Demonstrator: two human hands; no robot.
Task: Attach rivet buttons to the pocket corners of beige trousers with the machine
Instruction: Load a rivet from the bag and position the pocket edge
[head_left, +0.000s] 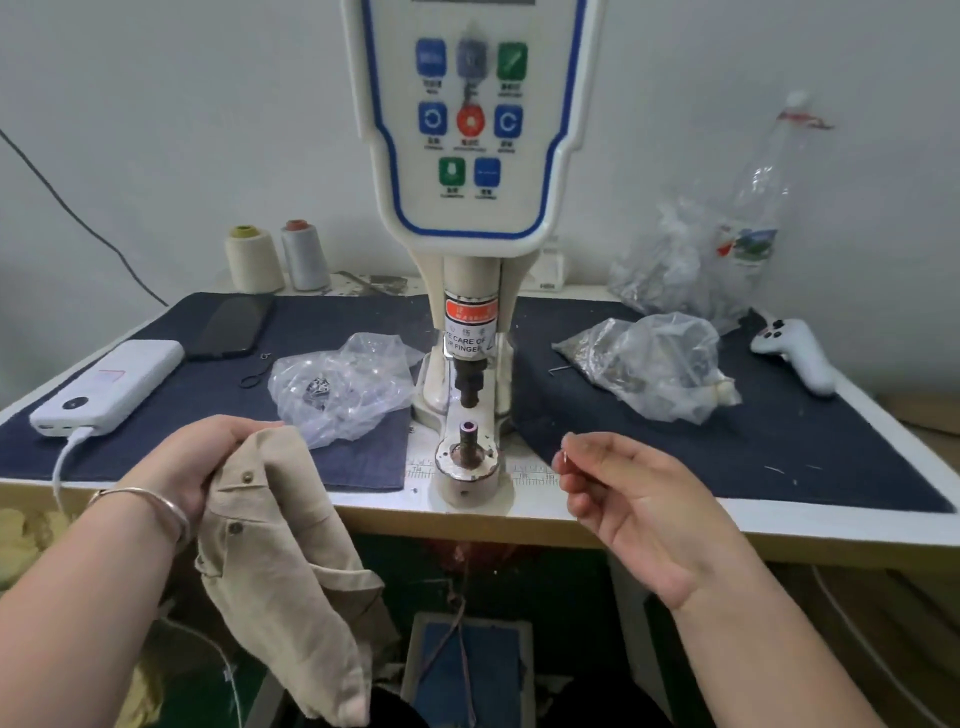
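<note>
The rivet machine (470, 156) stands at the table's middle, its punch (470, 387) raised above the lower die post (469, 434). My left hand (202, 467) grips the beige trousers (283, 551) left of the die; they hang over the table's front edge. Two rivet buttons (248, 476) show on the pocket. My right hand (639, 499) is right of the die, its fingertips pinching a small metal rivet part (565, 457).
Plastic bags of rivet parts lie left (343, 384) and right (660, 364) of the machine on dark cloth. A power bank (109, 384), a phone (234, 327), thread cones (254, 257), a bottle (758, 208) and a white controller (800, 348) sit around. A foot pedal (467, 665) is below.
</note>
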